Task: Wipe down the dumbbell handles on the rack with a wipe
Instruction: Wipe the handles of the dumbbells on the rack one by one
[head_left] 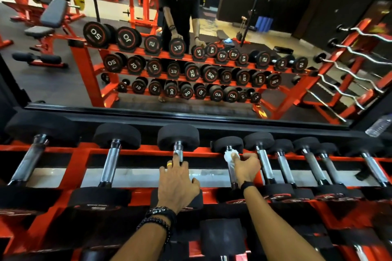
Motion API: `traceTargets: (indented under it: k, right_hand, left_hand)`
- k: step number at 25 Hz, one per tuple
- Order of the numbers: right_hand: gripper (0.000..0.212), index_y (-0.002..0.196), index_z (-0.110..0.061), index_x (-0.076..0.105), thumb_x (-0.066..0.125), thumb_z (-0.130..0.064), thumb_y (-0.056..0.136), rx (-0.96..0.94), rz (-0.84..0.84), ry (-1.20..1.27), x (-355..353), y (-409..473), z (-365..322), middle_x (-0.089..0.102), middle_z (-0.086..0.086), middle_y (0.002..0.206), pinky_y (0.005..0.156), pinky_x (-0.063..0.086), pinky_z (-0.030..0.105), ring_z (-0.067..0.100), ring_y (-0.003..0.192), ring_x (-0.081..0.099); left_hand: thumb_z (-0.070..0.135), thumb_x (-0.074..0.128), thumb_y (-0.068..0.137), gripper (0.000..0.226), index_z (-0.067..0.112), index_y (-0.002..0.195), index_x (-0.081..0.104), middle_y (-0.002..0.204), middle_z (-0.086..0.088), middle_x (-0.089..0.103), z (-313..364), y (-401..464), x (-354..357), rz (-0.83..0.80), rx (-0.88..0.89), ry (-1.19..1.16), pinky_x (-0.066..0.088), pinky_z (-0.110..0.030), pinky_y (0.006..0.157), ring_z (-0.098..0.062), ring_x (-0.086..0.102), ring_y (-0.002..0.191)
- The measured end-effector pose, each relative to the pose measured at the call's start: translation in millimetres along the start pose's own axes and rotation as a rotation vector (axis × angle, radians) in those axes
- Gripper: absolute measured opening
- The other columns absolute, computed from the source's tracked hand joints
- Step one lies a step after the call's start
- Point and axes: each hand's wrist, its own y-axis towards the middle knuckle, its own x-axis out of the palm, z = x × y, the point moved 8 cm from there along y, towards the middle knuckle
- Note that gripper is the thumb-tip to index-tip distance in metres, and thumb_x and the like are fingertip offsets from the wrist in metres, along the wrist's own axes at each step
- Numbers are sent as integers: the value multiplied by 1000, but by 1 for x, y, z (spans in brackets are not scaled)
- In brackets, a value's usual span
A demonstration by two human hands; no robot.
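Black dumbbells with chrome handles lie in a row on the top shelf of the red rack (146, 151). My right hand (246, 168) grips a white wipe (230, 155) around the far end of one small dumbbell's handle (233, 176). My left hand (178, 182) rests flat with straight fingers on the neighbouring dumbbell's handle (177, 148), covering most of it, the palm over its near head.
A wall mirror (191, 70) right behind the rack reflects the rack, me and the gym. Further dumbbells (110, 163) lie to the left and to the right (265, 165). Lower shelves with more weights sit under my arms. A plastic bottle (378, 127) lies at the right edge.
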Motion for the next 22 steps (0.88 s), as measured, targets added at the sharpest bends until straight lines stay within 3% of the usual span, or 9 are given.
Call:
traceTargets:
  k: [3, 7, 10, 13, 17, 20, 22]
  right_hand:
    - [15, 78, -13, 57, 68, -5, 85, -247, -59, -159, 7, -9, -23, 61, 6, 86, 73, 42, 31, 23, 84, 56]
    - [9, 91, -14, 64, 66, -5, 87, -412, -215, -392, 15, -19, -33, 58, 0, 92, 79, 45, 27, 16, 91, 54]
    - [18, 76, -16, 63, 69, 0, 82, -441, -323, -430, 1, -25, -29, 64, -1, 84, 63, 40, 6, 11, 81, 60]
    - [20, 66, -13, 64, 69, 3, 77, -395, -388, -513, -18, -36, -8, 66, -1, 73, 55, 38, 1, 9, 72, 63]
    - [25, 63, -10, 60, 59, 10, 78, -433, -339, -485, -16, -40, -16, 63, 0, 74, 58, 38, 3, 11, 72, 59]
    - [28, 62, -10, 55, 53, 11, 81, -455, -270, -399, 1, -23, -40, 56, 1, 69, 59, 37, 14, 20, 70, 53]
    - [23, 70, -8, 62, 55, 7, 85, -421, -253, -340, 4, -18, -47, 61, 4, 74, 64, 43, 24, 21, 74, 56]
  left_hand:
    - [50, 46, 87, 53, 19, 129, 54, 151, -8, 34, 0, 0, -1, -7, -5, -15, 40, -39, 103, -20, 47, 121]
    - [50, 47, 87, 52, 19, 128, 55, 149, -7, 35, -1, 1, -1, -7, -6, -17, 39, -40, 103, -20, 47, 120]
    - [50, 48, 86, 54, 19, 129, 55, 149, -8, 35, -2, 2, 1, -9, -12, -14, 39, -40, 103, -21, 47, 121]
    - [50, 48, 85, 54, 19, 128, 56, 149, -8, 36, -2, 2, 2, 4, -13, 1, 40, -39, 101, -21, 48, 120]
    - [50, 47, 86, 52, 19, 127, 56, 148, -8, 36, 0, 2, 2, 5, -7, -14, 40, -38, 101, -19, 48, 119]
    - [49, 47, 86, 52, 19, 128, 55, 149, -8, 35, -1, 1, -1, 1, -9, -24, 40, -39, 103, -20, 46, 121]
    - [48, 47, 87, 52, 18, 129, 54, 149, -8, 35, -1, 1, -1, -6, -10, -28, 39, -40, 104, -20, 46, 122]
